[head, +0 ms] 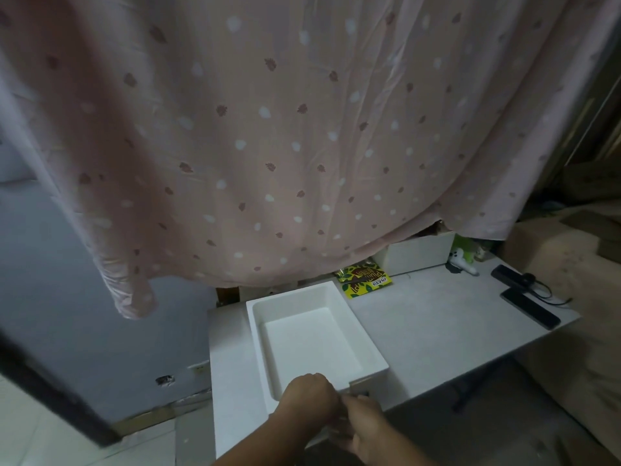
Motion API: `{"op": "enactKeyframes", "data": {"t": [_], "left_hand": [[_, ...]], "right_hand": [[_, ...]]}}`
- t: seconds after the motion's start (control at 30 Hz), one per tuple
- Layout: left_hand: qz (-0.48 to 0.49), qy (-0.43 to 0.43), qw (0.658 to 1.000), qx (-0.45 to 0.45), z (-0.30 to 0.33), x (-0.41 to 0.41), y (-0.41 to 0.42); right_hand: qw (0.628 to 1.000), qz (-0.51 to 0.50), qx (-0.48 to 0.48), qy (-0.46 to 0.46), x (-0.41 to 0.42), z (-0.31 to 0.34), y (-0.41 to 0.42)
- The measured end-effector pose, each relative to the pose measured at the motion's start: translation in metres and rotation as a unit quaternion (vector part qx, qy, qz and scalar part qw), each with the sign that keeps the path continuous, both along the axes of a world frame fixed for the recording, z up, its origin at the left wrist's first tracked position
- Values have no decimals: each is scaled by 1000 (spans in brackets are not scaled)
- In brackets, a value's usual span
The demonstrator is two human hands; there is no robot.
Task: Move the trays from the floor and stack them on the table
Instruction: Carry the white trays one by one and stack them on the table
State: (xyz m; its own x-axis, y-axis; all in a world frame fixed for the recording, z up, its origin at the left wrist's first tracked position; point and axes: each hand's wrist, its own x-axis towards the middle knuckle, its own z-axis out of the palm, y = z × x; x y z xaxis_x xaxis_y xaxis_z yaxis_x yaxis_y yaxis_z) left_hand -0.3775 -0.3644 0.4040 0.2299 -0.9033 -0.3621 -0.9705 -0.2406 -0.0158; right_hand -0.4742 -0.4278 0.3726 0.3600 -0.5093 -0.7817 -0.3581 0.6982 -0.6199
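Behind my table [437, 331] hangs a spotted pink curtain [268, 129]. Both hands, left hand [311, 395] and right hand [364, 422], grip the white tray [258, 334]. I read "Plum" on a yellow packet [364, 284].

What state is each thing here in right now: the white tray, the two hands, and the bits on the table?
White tray: upright on the table, nothing in it.
Left hand: fingers curled at the tray's near rim.
Right hand: at the tray's near edge; grip unclear.
Yellow packet: lying flat behind the tray.
Two dark devices: lying flat near the table's right edge.
Pink curtain: hanging over the table's back.
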Motion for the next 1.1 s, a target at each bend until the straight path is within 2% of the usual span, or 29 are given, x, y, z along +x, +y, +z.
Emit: {"op": "enactKeyframes", "data": {"t": [0.1, 0.17, 0.23, 0.27, 0.37, 0.5, 0.73, 0.9, 1.1], "left_hand": [[-65, -25, 998, 4, 4, 2, 6], [-55, -35, 998, 18, 3, 5, 8], [-67, -70, 995, -19, -4, 8, 10], [-76, -62, 995, 0, -5, 6, 12], [-67, -81, 992, -64, -4, 12, 12], [-65, -60, 995, -56, 12, 17, 14], [-109, -90, 988, -69, 17, 23, 11], [-91, -109, 986, -84, 37, 31, 4], [-37, -120, 977, -173, 91, 66, -20]], "right_hand": [[1000, 8, 5, -6, 0, -4, -1], [1000, 10, 9, -7, 1, -9, -2], [1000, 12, 11, -2, 3, -12, -3], [1000, 16, 9, 1, 3, -11, -4], [1000, 22, 12, 3, 2, -10, -5], [1000, 21, 4, 8, 0, -8, -6], [999, 24, -8, 21, 2, -10, -9], [1000, 13, -3, 14, 2, -13, -8], [1000, 3, 11, 12, 2, -17, -9]]}}
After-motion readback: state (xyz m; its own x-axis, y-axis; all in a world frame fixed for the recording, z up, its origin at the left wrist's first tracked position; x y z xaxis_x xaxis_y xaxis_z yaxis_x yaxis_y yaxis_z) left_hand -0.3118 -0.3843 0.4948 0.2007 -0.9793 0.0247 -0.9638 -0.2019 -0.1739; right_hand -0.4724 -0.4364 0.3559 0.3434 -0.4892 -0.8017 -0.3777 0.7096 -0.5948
